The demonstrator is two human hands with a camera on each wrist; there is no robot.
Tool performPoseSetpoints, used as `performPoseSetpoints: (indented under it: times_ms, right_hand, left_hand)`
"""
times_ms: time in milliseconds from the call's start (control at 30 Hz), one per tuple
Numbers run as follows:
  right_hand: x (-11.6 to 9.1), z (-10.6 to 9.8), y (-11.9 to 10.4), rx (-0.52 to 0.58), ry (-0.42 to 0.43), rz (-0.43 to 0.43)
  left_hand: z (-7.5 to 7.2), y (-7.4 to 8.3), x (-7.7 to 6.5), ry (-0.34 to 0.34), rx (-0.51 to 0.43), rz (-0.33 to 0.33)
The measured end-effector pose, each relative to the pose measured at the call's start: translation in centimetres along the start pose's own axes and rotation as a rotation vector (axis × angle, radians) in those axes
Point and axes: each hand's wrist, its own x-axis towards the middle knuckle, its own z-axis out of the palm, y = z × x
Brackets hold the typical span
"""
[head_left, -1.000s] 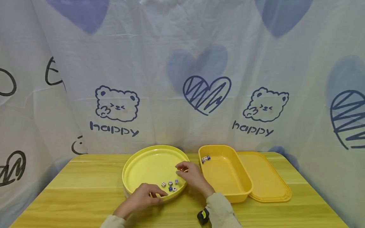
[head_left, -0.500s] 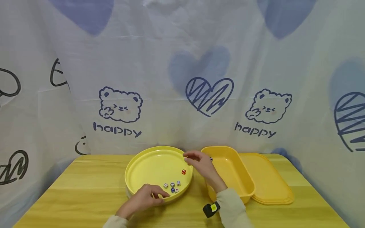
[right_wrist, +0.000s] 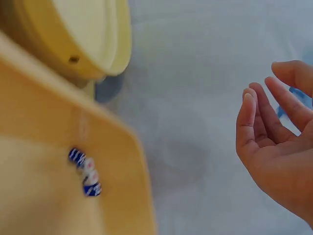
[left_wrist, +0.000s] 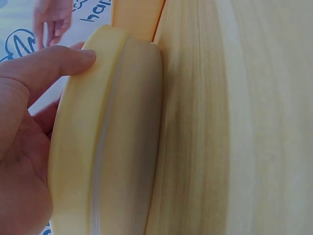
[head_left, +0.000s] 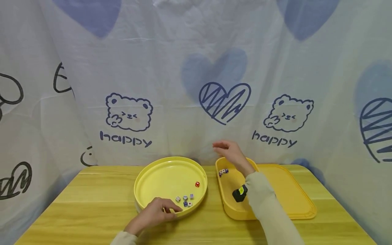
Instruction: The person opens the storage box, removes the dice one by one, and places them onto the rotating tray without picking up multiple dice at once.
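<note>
My left hand (head_left: 153,212) grips the near rim of a round yellow tray (head_left: 138,173). In the left wrist view its thumb (left_wrist: 78,59) presses the outside wall while the fingers are hidden behind the rim. Inside the tray, several small white and blue dice (head_left: 185,198) cluster near that hand, and a red die (head_left: 197,184) sits by the right side. My right hand (head_left: 231,154) is raised over the far end of an orange-yellow box (head_left: 228,204), fingers loosely bent with nothing between them. Several blue and white dice (right_wrist: 88,172) lie in the box's far left corner.
A flat lid (head_left: 291,192) of the same colour lies right of the box on the wood-grain table (head_left: 92,204). Behind the table hangs a white curtain (head_left: 177,136) printed with hearts and bears. A black wrist device (head_left: 240,193) sits at the right sleeve.
My right hand has left the red die in the tray and moved right and up, over the box's far end. The left hand keeps its hold on the rim.
</note>
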Motion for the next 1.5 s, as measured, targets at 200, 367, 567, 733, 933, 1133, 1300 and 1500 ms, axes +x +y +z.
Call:
performPoseSetpoints:
  times_ms: [200,367,567,733,933,1133,1300,1500]
  right_hand:
    - [1.0,-0.7,2.8,0.013,0.041,0.092]
    - [1.1,-1.6,5.6,0.014,0.107,0.212]
    - [0.8,-1.9,9.3,0.044,0.165,0.275]
    - [0.1,-1.4,11.5,0.015,0.214,0.26]
    - [-0.3,-0.4,12.9,0.024,0.238,0.267]
    - [0.2,0.2,13.2,0.056,0.224,0.3]
    - [0.3,0.5,13.1,-0.003,0.192,0.289]
    - [0.6,1.0,13.4,-0.119,0.171,0.264]
  left_hand:
    - [0.3,-0.2,0.0,-0.007,-0.003,-0.003]
    - [0.7,-0.2,0.5,-0.026,0.004,-0.016]
    - [0.9,-0.2,0.6,-0.029,0.004,-0.023]
    - [0.9,-0.2,0.6,-0.043,-0.022,-0.03]
    - [0.7,-0.1,0.4,-0.037,-0.019,-0.027]
    - [0.3,0.0,0.0,-0.024,0.0,-0.01]
    - [0.0,0.0,-0.1,-0.022,0.009,-0.021]
    - [-0.2,-0.1,-0.2,-0.021,0.017,-0.033]
